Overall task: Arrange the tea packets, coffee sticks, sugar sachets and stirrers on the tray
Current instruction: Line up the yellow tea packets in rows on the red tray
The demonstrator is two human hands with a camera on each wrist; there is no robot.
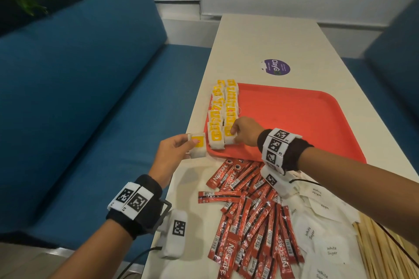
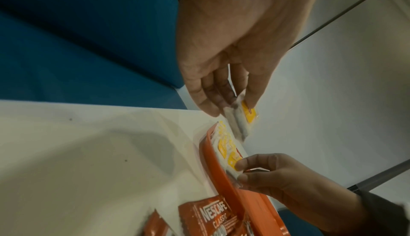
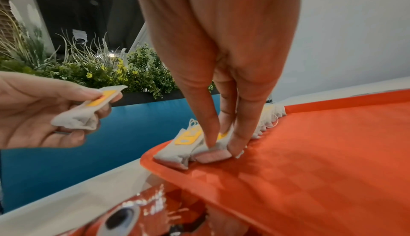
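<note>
Two columns of yellow-labelled tea packets (image 1: 223, 108) lie along the left edge of the red tray (image 1: 294, 120). My right hand (image 1: 233, 135) pinches the nearest tea packet (image 3: 213, 153) of the right column, down on the tray's near-left corner. My left hand (image 1: 192, 142) holds a spare tea packet (image 1: 197, 145) in the air just left of that corner, thumb on its yellow tag (image 2: 249, 115). Nescafe coffee sticks (image 1: 249, 210), white sugar sachets (image 1: 322, 222) and wooden stirrers (image 1: 385, 251) lie in heaps on the table in front of the tray.
The white table (image 1: 272, 36) runs away from me, with a purple sticker (image 1: 277, 67) beyond the tray. A blue sofa (image 1: 90, 75) lines the left side, another seat the right. Most of the tray's floor (image 1: 306, 133) is bare red.
</note>
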